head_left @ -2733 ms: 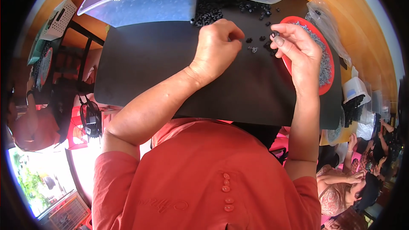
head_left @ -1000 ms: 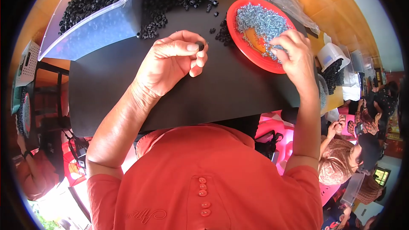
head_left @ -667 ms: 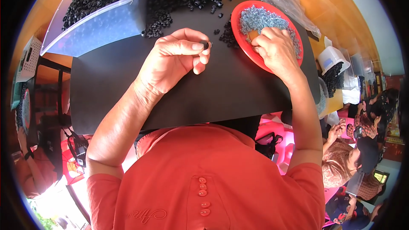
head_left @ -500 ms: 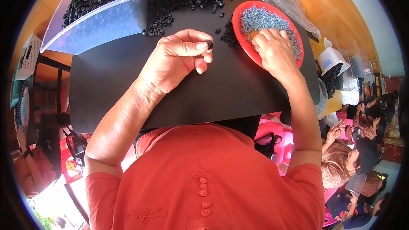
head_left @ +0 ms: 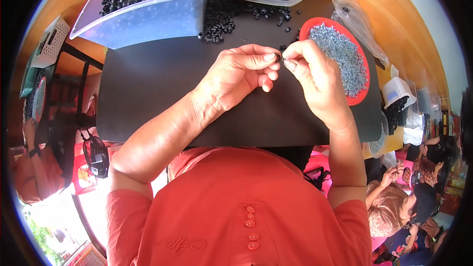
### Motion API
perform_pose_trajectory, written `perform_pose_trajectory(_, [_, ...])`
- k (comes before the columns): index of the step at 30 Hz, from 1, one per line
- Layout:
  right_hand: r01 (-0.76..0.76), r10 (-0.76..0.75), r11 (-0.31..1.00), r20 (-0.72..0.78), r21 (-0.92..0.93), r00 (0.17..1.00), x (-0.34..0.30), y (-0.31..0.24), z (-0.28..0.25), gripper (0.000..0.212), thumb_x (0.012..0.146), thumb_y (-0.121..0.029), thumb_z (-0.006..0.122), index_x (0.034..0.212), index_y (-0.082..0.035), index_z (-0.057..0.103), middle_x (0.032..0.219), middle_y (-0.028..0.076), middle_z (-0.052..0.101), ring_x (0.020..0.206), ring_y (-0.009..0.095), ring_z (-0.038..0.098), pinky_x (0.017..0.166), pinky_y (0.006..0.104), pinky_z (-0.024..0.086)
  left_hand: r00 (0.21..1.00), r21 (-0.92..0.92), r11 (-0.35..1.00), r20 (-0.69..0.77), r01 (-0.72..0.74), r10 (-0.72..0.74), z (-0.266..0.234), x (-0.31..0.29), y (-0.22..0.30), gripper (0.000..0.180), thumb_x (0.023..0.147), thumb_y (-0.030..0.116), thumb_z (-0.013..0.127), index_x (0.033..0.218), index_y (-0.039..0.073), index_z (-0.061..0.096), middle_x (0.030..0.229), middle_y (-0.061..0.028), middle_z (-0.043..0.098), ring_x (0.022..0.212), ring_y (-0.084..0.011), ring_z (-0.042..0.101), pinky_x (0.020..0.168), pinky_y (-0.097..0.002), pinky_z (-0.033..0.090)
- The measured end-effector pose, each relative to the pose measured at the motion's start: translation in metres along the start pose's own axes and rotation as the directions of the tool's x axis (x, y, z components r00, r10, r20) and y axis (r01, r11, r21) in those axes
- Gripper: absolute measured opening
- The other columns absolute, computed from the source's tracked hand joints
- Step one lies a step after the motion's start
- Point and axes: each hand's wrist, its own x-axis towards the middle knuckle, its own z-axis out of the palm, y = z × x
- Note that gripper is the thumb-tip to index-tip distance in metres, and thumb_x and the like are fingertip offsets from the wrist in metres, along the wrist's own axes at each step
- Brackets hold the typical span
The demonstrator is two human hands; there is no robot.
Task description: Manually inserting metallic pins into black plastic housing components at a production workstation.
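Over the dark table [head_left: 197, 83], my left hand [head_left: 226, 76] pinches a small round black plastic piece [head_left: 278, 58] between thumb and forefinger, its other fingers curled. My right hand [head_left: 318, 79] has its thumb and fingertips closed right beside that piece, on a tiny bit whose kind is too small to make out. Behind and to the right of this hand lies an oval red plate [head_left: 365, 93], heaped with small clear bluish-silver pieces [head_left: 342, 59].
A big translucent bin [head_left: 143, 27] of black pieces stands far left, beside a smaller clear tub [head_left: 261, 1] of them. Loose black pieces [head_left: 217, 25] lie in front. A plastic bag [head_left: 362, 27] rests behind the plate. Another person [head_left: 394, 202] sits at the right.
My right hand has left the red plate and come leftward to the black piece in my left hand. The view has shifted, so the table's things appear further right.
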Motion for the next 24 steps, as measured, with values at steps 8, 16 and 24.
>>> perform_pose_trajectory(8, [0.091, -0.085, 0.982, 0.044, -0.165, 0.995, 0.012, -0.014, 0.001, 0.007, 0.088, 0.007, 0.058, 0.094, 0.002, 0.058, 0.083, 0.01, 0.06, 0.073, 0.02, 0.061, 0.066, 0.0286, 0.049, 0.999, -0.008, 1.0, -0.047, -0.025, 0.024, 0.001, -0.004, 0.002, 0.014, 0.09, 0.004, 0.067, 0.1, -0.006, 0.064, 0.088, -0.0142, 0.067, 0.075, -0.0234, 0.067, 0.062, -0.0341, 0.055])
perform_pose_trajectory(16, [0.057, -0.061, 0.998, -0.107, -0.035, 0.992, 0.011, -0.02, 0.008, 0.016, 0.085, 0.01, 0.062, 0.099, 0.003, 0.063, 0.084, 0.007, 0.06, 0.074, 0.015, 0.061, 0.067, 0.0256, 0.05, 1.0, -0.029, 1.0, -0.011, -0.008, 0.008, 0.001, -0.003, 0.001, 0.015, 0.091, 0.004, 0.066, 0.101, -0.006, 0.064, 0.089, -0.0148, 0.067, 0.076, -0.024, 0.066, 0.063, -0.0332, 0.054])
perform_pose_trajectory(24, [0.066, -0.072, 0.996, -0.081, -0.067, 0.994, 0.004, -0.013, 0.005, 0.012, 0.085, 0.009, 0.065, 0.096, 0.003, 0.064, 0.087, 0.006, 0.062, 0.077, 0.012, 0.061, 0.07, 0.0236, 0.049, 1.0, -0.078, 0.997, 0.009, 0.013, -0.012, 0.001, -0.003, -0.002, 0.015, 0.091, 0.004, 0.065, 0.101, -0.006, 0.063, 0.089, -0.0149, 0.066, 0.076, -0.0246, 0.066, 0.064, -0.0341, 0.055])
